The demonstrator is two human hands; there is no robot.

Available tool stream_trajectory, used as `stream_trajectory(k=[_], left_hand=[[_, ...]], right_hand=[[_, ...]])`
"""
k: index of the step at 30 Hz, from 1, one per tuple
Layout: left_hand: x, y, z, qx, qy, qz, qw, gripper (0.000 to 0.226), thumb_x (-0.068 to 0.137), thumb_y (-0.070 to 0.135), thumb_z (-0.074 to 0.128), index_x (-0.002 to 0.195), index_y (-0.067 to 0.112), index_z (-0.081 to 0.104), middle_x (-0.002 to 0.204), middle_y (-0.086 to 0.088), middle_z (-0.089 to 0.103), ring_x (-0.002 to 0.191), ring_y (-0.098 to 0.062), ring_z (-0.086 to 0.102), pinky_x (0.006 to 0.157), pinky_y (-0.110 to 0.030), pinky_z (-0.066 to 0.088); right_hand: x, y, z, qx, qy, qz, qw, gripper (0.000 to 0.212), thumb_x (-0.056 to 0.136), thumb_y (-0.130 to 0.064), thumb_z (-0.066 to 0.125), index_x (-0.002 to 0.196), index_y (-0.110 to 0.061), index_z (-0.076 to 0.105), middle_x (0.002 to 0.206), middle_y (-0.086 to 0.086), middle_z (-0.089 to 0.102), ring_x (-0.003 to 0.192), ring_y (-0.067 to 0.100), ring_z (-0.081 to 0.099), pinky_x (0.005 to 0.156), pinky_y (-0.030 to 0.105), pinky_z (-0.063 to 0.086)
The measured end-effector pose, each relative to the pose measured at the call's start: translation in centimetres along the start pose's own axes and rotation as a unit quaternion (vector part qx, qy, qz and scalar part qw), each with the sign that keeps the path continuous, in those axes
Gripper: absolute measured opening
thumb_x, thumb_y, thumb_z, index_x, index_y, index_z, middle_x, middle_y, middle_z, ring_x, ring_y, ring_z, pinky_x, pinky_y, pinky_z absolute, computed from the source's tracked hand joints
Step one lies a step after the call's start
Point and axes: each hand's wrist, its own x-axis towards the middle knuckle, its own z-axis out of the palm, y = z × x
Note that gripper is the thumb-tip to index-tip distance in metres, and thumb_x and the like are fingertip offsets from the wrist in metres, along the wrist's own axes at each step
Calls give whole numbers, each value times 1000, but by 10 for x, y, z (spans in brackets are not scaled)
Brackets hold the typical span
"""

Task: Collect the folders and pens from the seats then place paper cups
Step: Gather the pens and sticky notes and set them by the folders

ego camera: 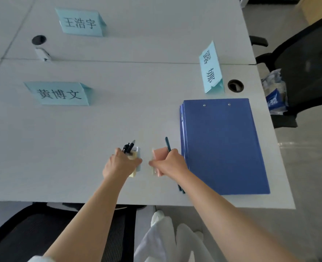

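Note:
A stack of blue folders [222, 146] lies on the white table [61, 148] at the right, near its front edge. My left hand [121, 163] grips a bundle of black pens [129, 146] together with pale yellow and blue sticky-note pads [135, 155]. My right hand [168, 162] holds a pink note pad [159, 155] and a dark teal pen [168, 144], just left of the folders. Both hands hover close together over the table. A plastic bag of paper cups [274, 93] rests on the chair at the right.
Three light blue name cards stand on the table: one at the back [80, 22], one at the left [59, 94], one beside the folders [211, 69]. Two round cable holes [235, 86] are set in the table. Black office chairs stand at right [307, 63] and below [42, 233].

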Motion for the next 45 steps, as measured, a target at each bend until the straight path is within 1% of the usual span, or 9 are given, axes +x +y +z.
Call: stream_trajectory(k=[6,11,19,23,28,30,33,39,45], left_hand=[[23,2,3,18,-25,4,1000,66,72,48,75,120,12,48,117,-9,57,111,-31,58,81,-38,47],[27,7,6,-10,-37,4,999,64,71,48,78,115,12,48,105,-5,56,98,-28,57,70,-34,43],[23,2,-5,-149,-18,9,989,48,78,43,74,106,10,50,100,-5,55,93,-26,54,70,-32,43],[14,6,-7,-219,7,15,976,24,87,29,60,98,8,54,86,-6,56,73,-23,53,59,-29,40],[-6,34,3,-352,-98,15,931,6,88,10,53,91,6,56,73,-8,61,49,-20,43,52,-27,38],[-15,47,6,-376,-130,13,917,4,90,8,54,91,6,56,73,-7,60,48,-18,44,49,-26,40],[-23,63,9,-397,-166,7,903,7,93,12,58,91,5,57,75,-7,59,54,-18,51,49,-26,47],[-18,81,24,-347,-181,2,920,2,86,3,55,85,4,57,74,-11,61,68,-30,63,74,-43,60],[-24,85,25,-288,-193,14,938,10,81,14,51,82,12,61,77,-8,61,86,-30,69,81,-44,57]], right_hand=[[26,2,19,-42,15,45,998,72,71,-36,74,129,-10,40,125,9,46,97,24,58,65,28,44],[34,-5,30,-34,40,68,996,71,63,-38,73,123,-10,47,117,8,56,94,25,64,71,31,53],[27,-14,30,-19,69,56,996,85,70,-57,75,127,-4,43,123,12,50,88,26,56,63,30,42],[13,-13,14,8,81,30,996,57,84,-37,66,122,-2,43,117,12,50,89,26,55,61,30,40],[-5,-7,-16,31,82,0,996,16,89,-11,46,104,-5,47,90,6,50,64,13,45,48,25,33],[-8,-6,-26,32,83,-8,996,21,89,-8,43,107,-4,51,95,13,59,72,21,55,52,28,42],[-9,-7,-37,59,94,-9,994,32,88,-1,42,118,2,50,110,23,62,92,35,67,76,46,56],[-12,-7,-46,71,95,-7,993,48,83,3,37,130,8,45,127,30,53,93,43,61,82,51,55],[-23,-7,-51,72,104,4,992,51,86,5,36,136,12,38,140,29,45,130,44,41,101,58,40]])
